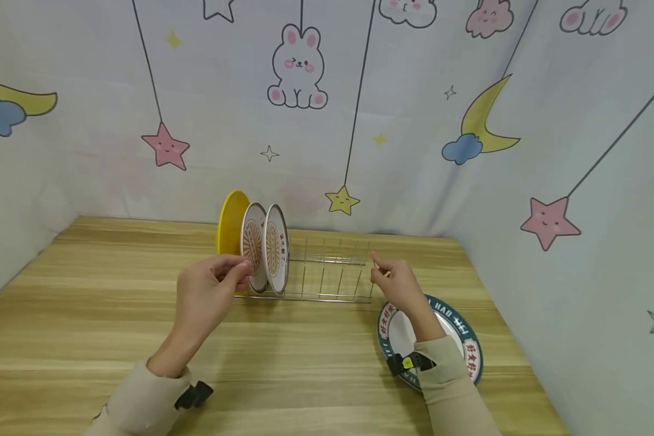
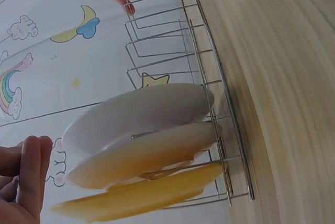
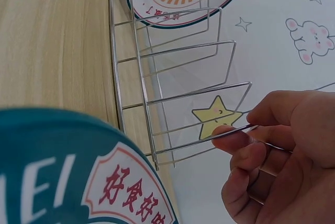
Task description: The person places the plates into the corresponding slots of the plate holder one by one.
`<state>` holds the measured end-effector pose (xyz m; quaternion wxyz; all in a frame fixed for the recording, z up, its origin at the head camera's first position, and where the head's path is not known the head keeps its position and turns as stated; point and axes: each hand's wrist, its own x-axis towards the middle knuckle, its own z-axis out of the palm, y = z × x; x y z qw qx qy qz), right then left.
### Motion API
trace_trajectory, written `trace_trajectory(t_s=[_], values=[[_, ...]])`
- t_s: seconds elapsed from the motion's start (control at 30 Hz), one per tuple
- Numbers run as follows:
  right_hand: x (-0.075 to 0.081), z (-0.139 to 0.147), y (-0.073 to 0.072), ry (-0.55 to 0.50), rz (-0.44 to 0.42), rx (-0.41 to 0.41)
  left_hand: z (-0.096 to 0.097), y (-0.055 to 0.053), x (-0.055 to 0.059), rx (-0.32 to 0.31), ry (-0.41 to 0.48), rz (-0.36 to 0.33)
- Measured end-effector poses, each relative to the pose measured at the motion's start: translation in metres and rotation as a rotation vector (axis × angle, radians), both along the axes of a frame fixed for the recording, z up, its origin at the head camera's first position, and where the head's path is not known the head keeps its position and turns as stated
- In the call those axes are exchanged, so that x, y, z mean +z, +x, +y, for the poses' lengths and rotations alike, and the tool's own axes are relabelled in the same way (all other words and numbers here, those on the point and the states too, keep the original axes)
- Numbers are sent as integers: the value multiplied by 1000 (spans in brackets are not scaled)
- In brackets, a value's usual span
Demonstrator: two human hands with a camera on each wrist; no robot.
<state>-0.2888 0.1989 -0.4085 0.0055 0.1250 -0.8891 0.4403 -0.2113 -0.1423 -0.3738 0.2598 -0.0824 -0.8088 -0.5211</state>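
Rack (image 1: pixel 327 298), near back edge of bench (image 1: pixel 305 369): probably light, stiff; best held by ends. My right hand (image 1: pixel 396 281) pinches one; left hand (image 1: pixel 211 287) narrowed, hold unclear.

Soft, diffuse light with faint shadows

The head view is looking forward and down across the tabletop (image 1: pixel 305 369) to the backdrop (image 1: pixel 223 151); closer in, the wrist views are showing the wire rack (image 1: pixel 327 300) sideways, left from beside the plates (image 1: pixel 276 248), right from the opposite end, both taking in the yellow star (image 1: pixel 342 200).
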Motion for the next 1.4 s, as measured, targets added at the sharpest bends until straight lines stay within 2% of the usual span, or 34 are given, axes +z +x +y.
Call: trace_trajectory(t_s=[0.13,0.33,0.47,0.57,0.83,1.03,1.4], values=[[1,0,0,3,-9,3,-12,6,3,1,49,7],[1,0,0,5,-11,0,-35,11,4,78,71,17],[0,0,0,0,-10,7,-49,9,2,98,75,-20],[-1,1,0,2,-14,15,-55,6,-1,83,74,-64],[1,1,0,-1,-22,27,-59,-8,-12,28,93,-208],[3,1,0,9,-25,34,-57,-17,-21,26,82,-226],[2,1,0,16,-18,40,-58,-24,-33,-1,45,-247]])
